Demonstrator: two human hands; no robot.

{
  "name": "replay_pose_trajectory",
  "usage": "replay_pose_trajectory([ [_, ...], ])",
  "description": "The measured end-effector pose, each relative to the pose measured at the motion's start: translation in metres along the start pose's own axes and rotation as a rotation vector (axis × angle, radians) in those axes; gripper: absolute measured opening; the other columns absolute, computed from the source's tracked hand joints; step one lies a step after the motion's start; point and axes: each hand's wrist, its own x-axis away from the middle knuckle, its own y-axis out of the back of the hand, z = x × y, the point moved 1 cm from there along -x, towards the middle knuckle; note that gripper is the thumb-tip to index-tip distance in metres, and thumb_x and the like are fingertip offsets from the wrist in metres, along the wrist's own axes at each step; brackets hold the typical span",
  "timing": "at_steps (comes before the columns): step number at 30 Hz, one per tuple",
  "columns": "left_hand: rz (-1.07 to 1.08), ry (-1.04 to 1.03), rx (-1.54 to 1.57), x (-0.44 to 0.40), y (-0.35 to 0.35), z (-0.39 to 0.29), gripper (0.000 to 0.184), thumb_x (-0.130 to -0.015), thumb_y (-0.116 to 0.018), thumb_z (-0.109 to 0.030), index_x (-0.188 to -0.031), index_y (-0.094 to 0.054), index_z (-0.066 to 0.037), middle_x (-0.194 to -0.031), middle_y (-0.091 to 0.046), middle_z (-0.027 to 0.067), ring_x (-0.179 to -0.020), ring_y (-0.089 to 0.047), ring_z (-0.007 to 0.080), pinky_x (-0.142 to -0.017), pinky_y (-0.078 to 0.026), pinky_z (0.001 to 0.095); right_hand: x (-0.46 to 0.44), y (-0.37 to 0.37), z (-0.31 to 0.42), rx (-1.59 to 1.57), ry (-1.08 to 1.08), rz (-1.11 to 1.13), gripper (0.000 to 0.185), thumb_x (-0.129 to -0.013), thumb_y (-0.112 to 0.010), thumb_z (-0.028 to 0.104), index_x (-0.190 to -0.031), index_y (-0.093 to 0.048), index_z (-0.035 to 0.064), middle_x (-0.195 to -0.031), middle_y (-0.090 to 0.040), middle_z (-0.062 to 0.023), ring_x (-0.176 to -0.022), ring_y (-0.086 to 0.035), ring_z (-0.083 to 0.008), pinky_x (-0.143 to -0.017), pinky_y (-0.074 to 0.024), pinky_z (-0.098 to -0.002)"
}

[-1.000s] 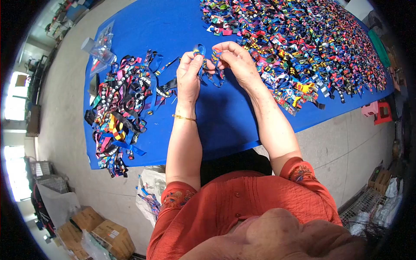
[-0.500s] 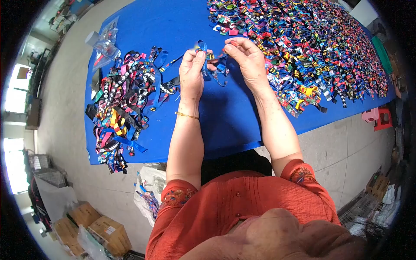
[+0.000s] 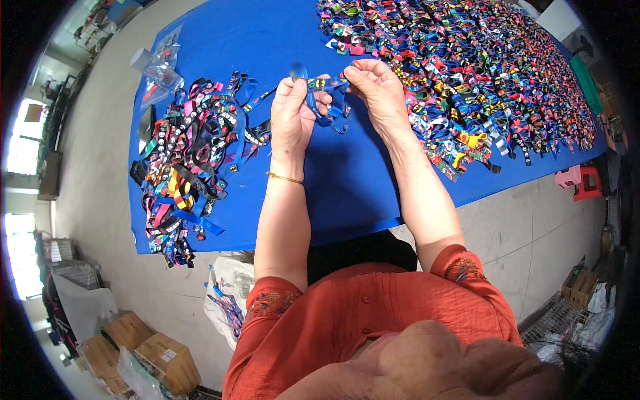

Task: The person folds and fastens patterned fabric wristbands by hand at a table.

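Note:
Between my two hands a blue printed ribbon strap point(image 3: 321, 84) with yellow and dark figures is held above the blue-covered table point(image 3: 353, 173). My left hand point(image 3: 295, 113) pinches the strap between thumb and fingers, with a loop standing up past the thumb. My right hand point(image 3: 375, 83) pinches the other end, where a small red bit shows at the fingertips. Loose blue ends hang below, between the hands. Left of my left hand lies a tangled heap of printed straps point(image 3: 193, 147), and one strap trails from it toward that hand.
Rows of looped straps point(image 3: 480, 87) cover the table's right side. Clear plastic bags point(image 3: 163, 70) lie at the far left corner. On the floor are a white sack point(image 3: 227, 300) with straps, cardboard boxes point(image 3: 167, 360) and a red stool point(image 3: 587, 183).
The strap's middle has turned so its printed face shows stretched between my hands. My left hand has shifted slightly left, its fingers a little more spread; the right has barely moved.

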Motion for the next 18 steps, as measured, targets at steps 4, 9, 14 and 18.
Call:
replay_pose_trajectory([
  [4, -0.008, 0.021, 0.014, 0.002, -0.009, -0.003, 0.012, -0.106, -0.053, -0.021, -0.107, -0.052, -0.009, -0.107, -0.070, 0.0243, -0.071, -0.070, 0.0224, -0.055, -0.054, 0.0280, 0.001, -0.003, 0.000, 0.013, 0.017, -0.034, 0.021, -0.091, -0.075, 0.010, -0.106, -0.063, 0.0024, -0.090, -0.071, -0.0053, -0.080, -0.066, -0.0100, -0.071, -0.0534, -0.0235],
  [9, 0.024, 0.079, -0.111, 0.002, 0.001, -0.002, 0.018, -0.105, -0.055, -0.026, -0.104, -0.051, -0.008, -0.093, -0.072, 0.0218, -0.056, -0.065, 0.0194, -0.047, -0.050, 0.0266, 0.004, -0.007, 0.002, 0.074, -0.028, 0.019, 0.022, -0.091, -0.075, 0.012, -0.108, -0.065, 0.0020, -0.092, -0.071, -0.0055, -0.082, -0.066, -0.0100, -0.074, -0.0531, -0.0240],
  [14, -0.032, 0.110, -0.205, 0.003, -0.001, -0.003, 0.023, -0.103, -0.058, -0.029, -0.104, -0.051, -0.006, -0.084, -0.071, 0.0183, -0.050, -0.063, 0.0162, -0.044, -0.047, 0.0231, 0.007, -0.010, 0.000, 0.067, -0.032, 0.093, 0.023, -0.092, -0.075, 0.013, -0.110, -0.066, 0.0020, -0.094, -0.071, -0.0053, -0.084, -0.066, -0.0102, -0.075, -0.0527, -0.0241],
  [18, -0.062, 0.124, -0.251, 0.004, -0.003, -0.003, 0.025, -0.103, -0.058, -0.029, -0.103, -0.053, -0.005, -0.080, -0.071, 0.0162, -0.050, -0.063, 0.0150, -0.043, -0.046, 0.0224, 0.008, -0.012, -0.001, 0.087, -0.010, 0.115, 0.023, -0.093, -0.073, 0.012, -0.112, -0.067, 0.0006, -0.094, -0.071, -0.0056, -0.084, -0.065, -0.0099, -0.076, -0.0530, -0.0242],
])
